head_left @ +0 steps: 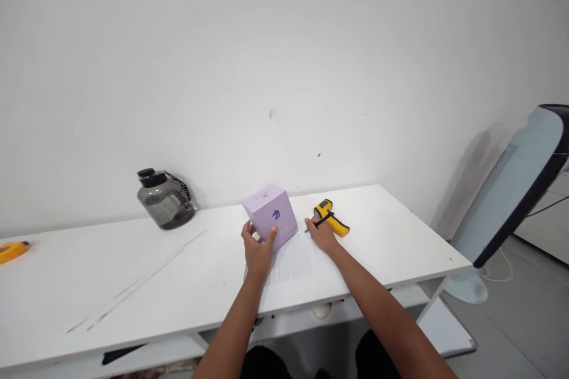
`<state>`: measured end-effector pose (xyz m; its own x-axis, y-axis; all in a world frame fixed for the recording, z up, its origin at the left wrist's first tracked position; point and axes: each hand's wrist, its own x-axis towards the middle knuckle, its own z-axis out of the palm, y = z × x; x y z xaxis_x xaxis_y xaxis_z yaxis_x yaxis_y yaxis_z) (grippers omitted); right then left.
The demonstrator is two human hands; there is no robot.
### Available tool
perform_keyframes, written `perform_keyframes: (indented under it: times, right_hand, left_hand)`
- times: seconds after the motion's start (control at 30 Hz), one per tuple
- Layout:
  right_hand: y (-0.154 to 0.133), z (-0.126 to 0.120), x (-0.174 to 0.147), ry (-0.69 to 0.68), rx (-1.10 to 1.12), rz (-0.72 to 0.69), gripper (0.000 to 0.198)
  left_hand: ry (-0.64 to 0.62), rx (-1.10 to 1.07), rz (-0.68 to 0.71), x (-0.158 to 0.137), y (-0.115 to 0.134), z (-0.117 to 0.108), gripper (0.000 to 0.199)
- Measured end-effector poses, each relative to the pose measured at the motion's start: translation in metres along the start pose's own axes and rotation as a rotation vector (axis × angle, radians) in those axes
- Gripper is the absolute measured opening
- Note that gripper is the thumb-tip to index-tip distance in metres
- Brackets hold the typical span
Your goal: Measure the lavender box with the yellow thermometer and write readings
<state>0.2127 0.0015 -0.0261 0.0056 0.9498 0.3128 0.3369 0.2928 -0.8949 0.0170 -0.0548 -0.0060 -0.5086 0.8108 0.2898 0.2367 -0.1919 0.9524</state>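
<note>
My left hand (259, 251) grips a lilac box (273, 216) with a dark blue emblem on its front. The box is tilted, and its lower part covers some of a printed white sheet of paper (291, 260) on the table. Between the fingers of my right hand (322, 233) is a black pen (323, 219), its tip close to the paper's upper right part. Just beyond that hand lies a yellow and black handheld device with a pistol grip (338, 226), partly behind the pen.
The white table (178, 296) runs along a white wall. A grey translucent water jug (165, 200) stands at the back left. At the far left edge lies a yellow-orange tool (13, 251), partly cut off. A tall grey and black appliance (511, 189) stands to the right.
</note>
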Motion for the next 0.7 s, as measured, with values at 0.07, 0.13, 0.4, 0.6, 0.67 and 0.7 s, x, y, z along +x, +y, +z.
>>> perform_keyframes:
  times: [0.07,0.13,0.4,0.6,0.67,0.7]
  right_hand:
    - [0.0011,0.0009,-0.0001,-0.012,-0.026,-0.017,0.039]
    - [0.0012,0.0011,-0.0005,-0.015,-0.041,-0.026,0.039]
    - [-0.0017,0.0001,-0.0020,-0.054,-0.072,-0.043,0.035]
    - [-0.0026,0.0007,-0.0022,-0.044,-0.028,0.008,0.036]
    - [-0.0021,0.0007,-0.0020,-0.041,-0.013,0.027,0.036]
    - [-0.0015,0.0007,-0.0018,-0.036,-0.010,0.030,0.036]
  left_hand:
    - [-0.002,-0.013,0.004,-0.0002,0.0000,0.0003,0.084]
    - [-0.008,-0.019,0.004,-0.0001,-0.0007,0.0003,0.084]
    - [-0.019,-0.033,-0.001,0.0010,-0.0034,0.0004,0.084]
    - [-0.013,-0.029,-0.001,0.0024,-0.0051,0.0011,0.083]
    - [-0.018,-0.029,0.012,0.0028,-0.0060,0.0011,0.082]
    - [-0.022,-0.027,0.014,0.0030,-0.0065,0.0010,0.082]
